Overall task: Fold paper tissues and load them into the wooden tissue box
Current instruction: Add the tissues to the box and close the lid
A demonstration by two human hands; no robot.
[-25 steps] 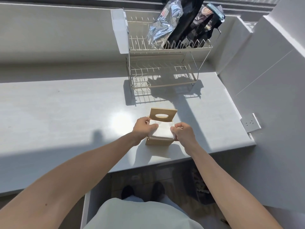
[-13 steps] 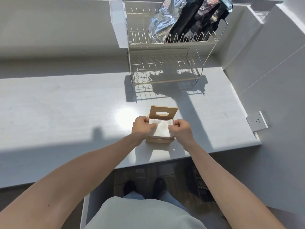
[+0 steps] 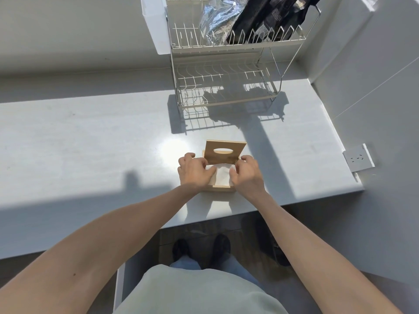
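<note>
The wooden tissue box [image 3: 221, 189] stands on the white counter [image 3: 90, 143] near its front edge. Its lid [image 3: 224, 151], with an oval slot, is tipped up at the back. A stack of folded white tissues [image 3: 222, 176] lies inside the box. My left hand [image 3: 195, 172] rests on the left side of the stack, fingers curled onto the tissues. On the right side my right hand [image 3: 246, 174] has its fingertips on the tissues' edge. Both hands cover the box's side walls.
A two-tier wire dish rack [image 3: 226, 71] stands behind the box, with a foil bag [image 3: 220, 19] and dark packages [image 3: 272, 17] on its top tier. A wall with a socket [image 3: 358, 158] closes off the right side. The counter's front edge runs just below the box.
The tissue stack has sunk lower into the box, and both hands have shifted further over it, pressing down. The camera has moved closer.
</note>
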